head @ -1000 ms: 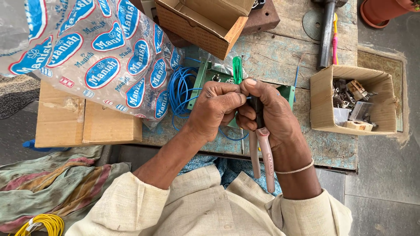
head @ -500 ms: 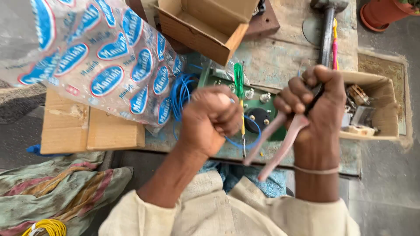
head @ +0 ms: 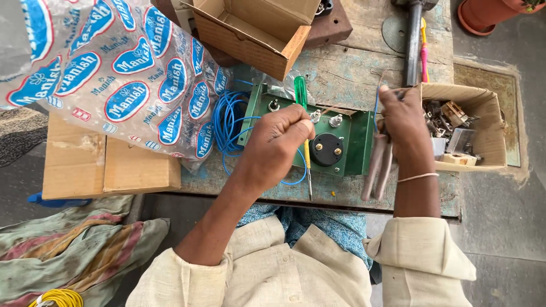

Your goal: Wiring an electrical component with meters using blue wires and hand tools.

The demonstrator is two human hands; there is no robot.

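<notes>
The green panel (head: pixel 341 139) lies flat on the worn table (head: pixel 352 68) and serves as the reference point here. Already mounted on it are one round black meter (head: pixel 327 149) at the centre and three small metal terminals along the far edge. Wiring appears to be in progress rather than finished: a coil of blue wire (head: pixel 227 122) sits just left of the panel, with a loose strand running under its near edge.

The left hand (head: pixel 278 145) is closed over the panel's near left part, pinching a thin wire; a green-handled screwdriver (head: pixel 301 96) lies across the panel beneath it. The right hand (head: pixel 404 122) is closed just right of the panel around one pair of pliers (head: pixel 380 167), handles hanging toward the person, with the other end of the thin wire at the jaws.

Count around the panel:
- Two open cardboard boxes: one box of parts (head: pixel 463 125) to the right, one empty box (head: pixel 256 31) beyond the far left corner.
- One printed plastic bag (head: pixel 114 79), well left.
- One flat carton (head: pixel 108 167) under the bag.
- One hammer (head: pixel 414 42) and one pink-and-yellow tool (head: pixel 424 48), beyond the far right corner.
</notes>
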